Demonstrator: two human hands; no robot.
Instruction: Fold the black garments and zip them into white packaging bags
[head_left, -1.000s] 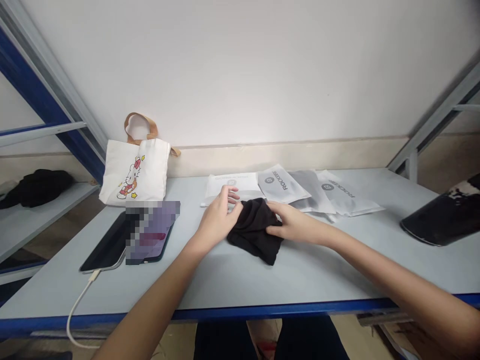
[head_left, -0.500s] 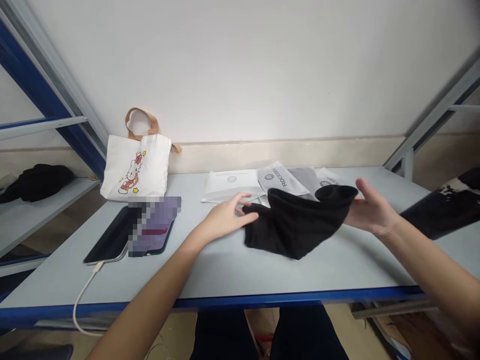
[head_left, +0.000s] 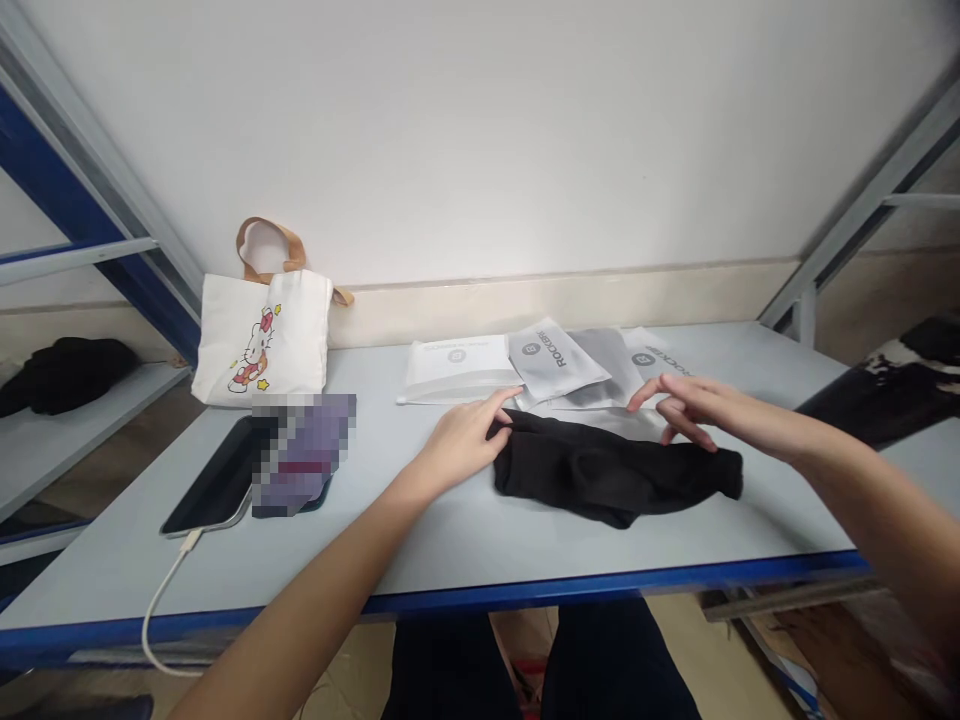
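A black piece of stretchy cloth [head_left: 600,470] lies lengthwise on the grey-white tabletop [head_left: 450,550], loosely rumpled; its exact kind is unclear. At its upper left corner, my left hand [head_left: 469,440] pinches the edge between thumb and fingers. My right hand [head_left: 694,405] hovers over the right part of the cloth with fingers spread. Its thumb is near or touching the top edge, and I cannot tell which. Just behind the cloth lie several printed pouches, among them a white zip pouch [head_left: 457,365] and a tilted grey one [head_left: 559,360].
At the left stands a white tote bag [head_left: 292,340] with tan handles. In front of it lie a tablet [head_left: 221,475] with a white charging cable [head_left: 161,600] and a blurred purple item [head_left: 311,450]. Metal frame posts flank the table; a dark patterned item [head_left: 892,385] lies right.
The cloth has gone from being raised with an open top at the right to lying flat and stretched out. My right hand has let go and turned palm down over it.
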